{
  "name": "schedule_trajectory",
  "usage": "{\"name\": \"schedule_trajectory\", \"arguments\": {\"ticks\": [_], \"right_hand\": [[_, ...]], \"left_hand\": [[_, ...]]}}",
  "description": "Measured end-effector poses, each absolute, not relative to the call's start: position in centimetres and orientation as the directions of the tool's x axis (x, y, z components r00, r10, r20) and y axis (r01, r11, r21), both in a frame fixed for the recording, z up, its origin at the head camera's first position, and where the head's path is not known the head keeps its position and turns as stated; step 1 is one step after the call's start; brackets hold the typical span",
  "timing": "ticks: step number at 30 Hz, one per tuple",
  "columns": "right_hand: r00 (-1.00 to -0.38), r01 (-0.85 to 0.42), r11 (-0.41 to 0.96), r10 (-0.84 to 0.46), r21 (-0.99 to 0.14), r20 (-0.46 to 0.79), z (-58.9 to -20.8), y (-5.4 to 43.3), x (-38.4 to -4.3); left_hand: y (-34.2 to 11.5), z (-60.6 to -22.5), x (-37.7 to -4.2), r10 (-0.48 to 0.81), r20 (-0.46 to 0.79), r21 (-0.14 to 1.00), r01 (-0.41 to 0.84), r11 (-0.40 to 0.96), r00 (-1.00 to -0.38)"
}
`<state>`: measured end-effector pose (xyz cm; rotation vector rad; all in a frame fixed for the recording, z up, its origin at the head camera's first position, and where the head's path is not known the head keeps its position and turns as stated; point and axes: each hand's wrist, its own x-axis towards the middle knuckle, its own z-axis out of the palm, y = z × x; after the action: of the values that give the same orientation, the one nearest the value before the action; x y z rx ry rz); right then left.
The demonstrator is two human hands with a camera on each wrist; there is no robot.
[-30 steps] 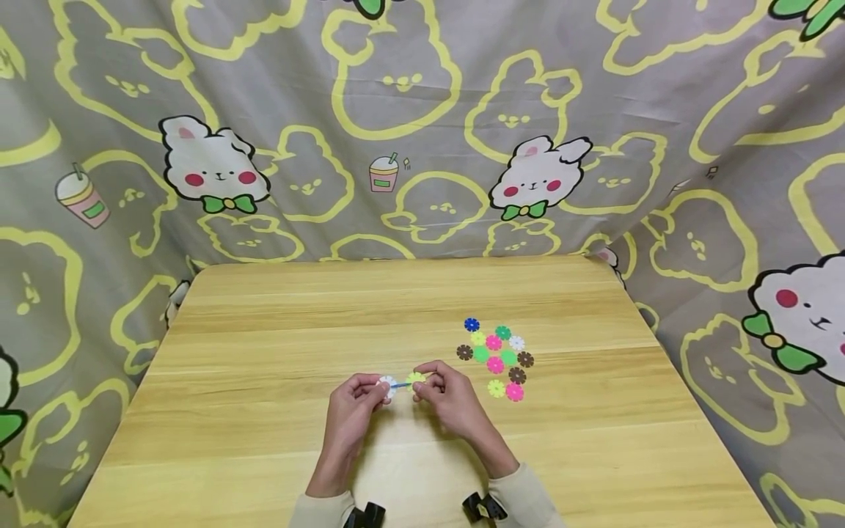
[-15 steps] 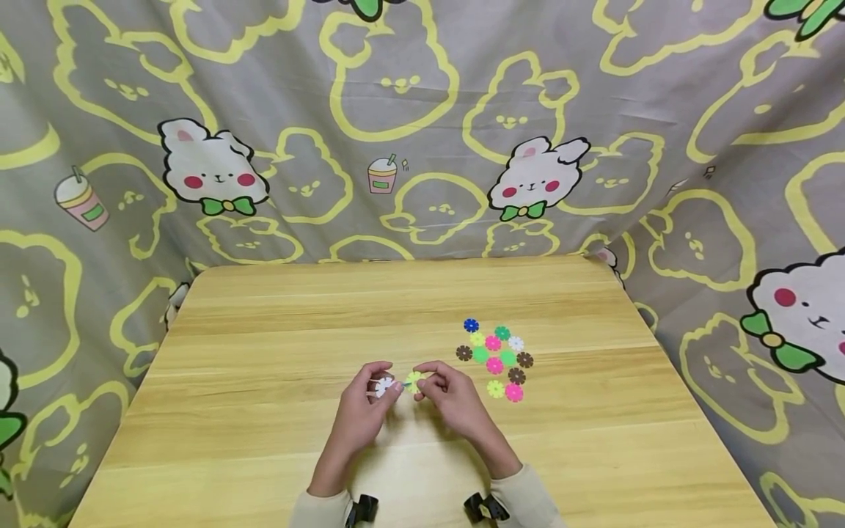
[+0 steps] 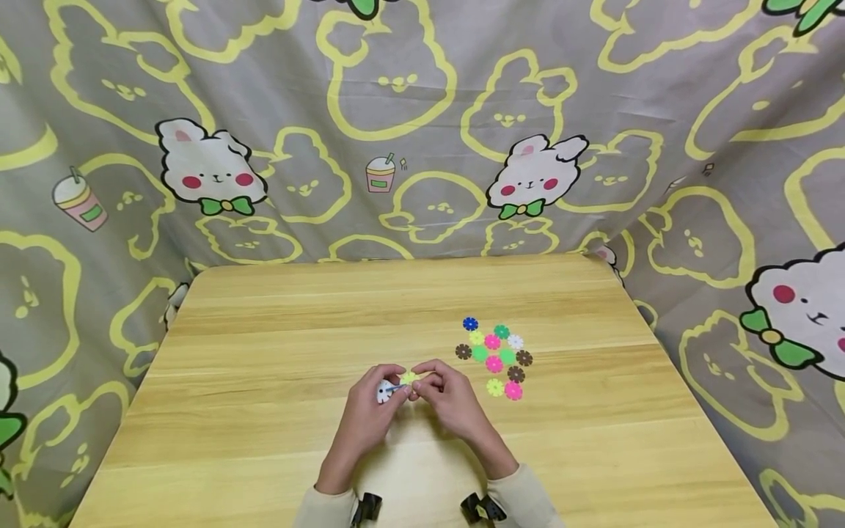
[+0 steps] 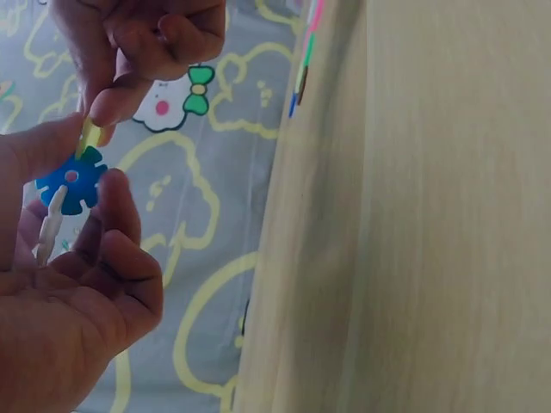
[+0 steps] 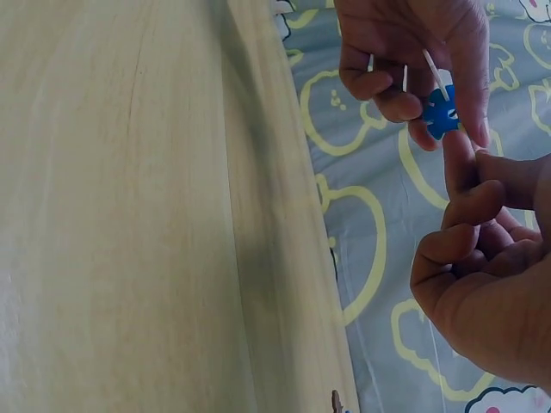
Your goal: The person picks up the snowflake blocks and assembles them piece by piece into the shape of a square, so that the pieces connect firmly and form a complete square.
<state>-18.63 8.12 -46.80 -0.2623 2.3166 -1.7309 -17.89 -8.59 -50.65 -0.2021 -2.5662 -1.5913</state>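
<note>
Currently I'm watching, from my remote post, a short chain of discs [image 3: 394, 387] held between both hands, low centre in the head frame. Its long axis slants up rightward: white disc [image 3: 383, 397] lower left, blue disc [image 4: 86, 184] between, yellow disc [image 3: 408, 377] upper right. My left hand [image 3: 368, 407] grips the chain near the blue-yellow join; my right hand [image 3: 455, 400] pinches the yellow end. I judge that join decisive. Loose discs [image 3: 494, 364] lie right of centre, nearer my right hand.
</note>
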Motion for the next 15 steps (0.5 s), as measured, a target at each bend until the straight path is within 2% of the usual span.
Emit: {"name": "schedule_trajectory", "arguments": {"ticks": [9, 15], "right_hand": [[-0.961, 0.004, 0.262, -0.267, -0.965, -0.076, -49.7, 8.4, -19.4], [-0.959, -0.015, 0.265, -0.276, -0.964, -0.061, -50.1, 8.7, -19.5]], "left_hand": [[-8.2, -50.7, -18.0, 0.027, 0.185, 0.885, 0.178, 0.430, -0.982], [-8.1, -50.8, -18.0, 0.030, 0.172, 0.890, 0.168, 0.423, -0.985]]}}
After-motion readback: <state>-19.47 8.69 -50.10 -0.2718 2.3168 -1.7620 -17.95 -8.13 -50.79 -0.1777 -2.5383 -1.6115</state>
